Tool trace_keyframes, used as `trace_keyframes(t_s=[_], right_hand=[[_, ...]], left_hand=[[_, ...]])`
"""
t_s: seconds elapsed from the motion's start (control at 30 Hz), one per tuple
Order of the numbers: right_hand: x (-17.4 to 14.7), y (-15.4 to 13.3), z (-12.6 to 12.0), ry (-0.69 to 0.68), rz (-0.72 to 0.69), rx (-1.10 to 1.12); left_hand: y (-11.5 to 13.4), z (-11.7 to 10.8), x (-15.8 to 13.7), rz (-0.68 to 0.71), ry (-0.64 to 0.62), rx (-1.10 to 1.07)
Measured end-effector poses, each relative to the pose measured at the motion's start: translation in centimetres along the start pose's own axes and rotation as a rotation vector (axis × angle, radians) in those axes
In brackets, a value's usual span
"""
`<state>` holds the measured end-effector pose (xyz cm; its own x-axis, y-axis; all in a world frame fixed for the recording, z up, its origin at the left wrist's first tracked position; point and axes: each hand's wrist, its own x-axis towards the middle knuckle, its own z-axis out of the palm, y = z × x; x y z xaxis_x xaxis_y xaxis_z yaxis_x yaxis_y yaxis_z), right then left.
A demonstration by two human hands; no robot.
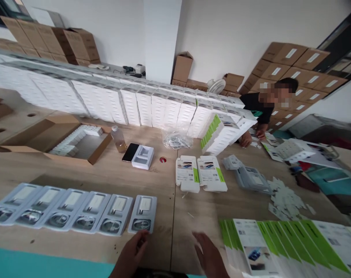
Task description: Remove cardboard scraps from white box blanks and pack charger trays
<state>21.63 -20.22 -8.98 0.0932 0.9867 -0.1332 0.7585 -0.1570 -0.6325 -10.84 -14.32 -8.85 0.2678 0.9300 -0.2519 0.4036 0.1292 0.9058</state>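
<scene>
Here's the left hand (132, 253), fingers partly curled at the near edge of the end tray (153, 210); whether it has hold of the tray, I can't tell. And the right hand (210, 253), right of that tray, open with fingers loosely spread, nothing in it! In the tray sit a white adapter (145, 204) and a coiled cable (141, 224). Left of it, five more filled trays (74, 212) line up along the desk (161, 185). Behind it and to the right, two white-and-green cartons (187, 175) lie side by side; farther right, green-edged cartons (279, 235) are lined up. Almost straight behind it, a white insert (148, 156) partly covers a dark flat object (130, 151). Well beyond the tray, white boxes (158, 108) stand stacked, a co-worker (258, 112) at their right end.
</scene>
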Motion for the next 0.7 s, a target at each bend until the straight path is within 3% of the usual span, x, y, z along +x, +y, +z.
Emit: trace_keyframes(t_s=[0.1,0.2,0.33,0.5,0.6,0.7], right_hand=[[8.5,-2.6,-0.9,-0.119,-0.147,-0.399],[13.3,-3.8,-1.0,-0.213,-0.209,-0.448],[12.0,-2.4,0.1,-0.239,-0.154,-0.420],[7.7,-0.1,0.3,-0.053,-0.039,-0.231],[8.0,0.5,-0.6,0.090,0.035,-0.075],[10.3,0.8,-2.8,0.230,0.093,0.043]], left_hand=[[1.0,-1.4,0.3,0.008,-0.019,-0.046],[1.2,-2.8,-0.2,-0.014,-0.035,-0.096],[0.4,-4.3,-1.2,-0.066,0.045,-0.152],[-0.2,-4.4,-2.1,-0.116,0.151,-0.186],[0.3,-3.6,-1.9,-0.131,0.128,-0.189],[1.9,-3.3,-0.2,-0.115,0.092,-0.194]])
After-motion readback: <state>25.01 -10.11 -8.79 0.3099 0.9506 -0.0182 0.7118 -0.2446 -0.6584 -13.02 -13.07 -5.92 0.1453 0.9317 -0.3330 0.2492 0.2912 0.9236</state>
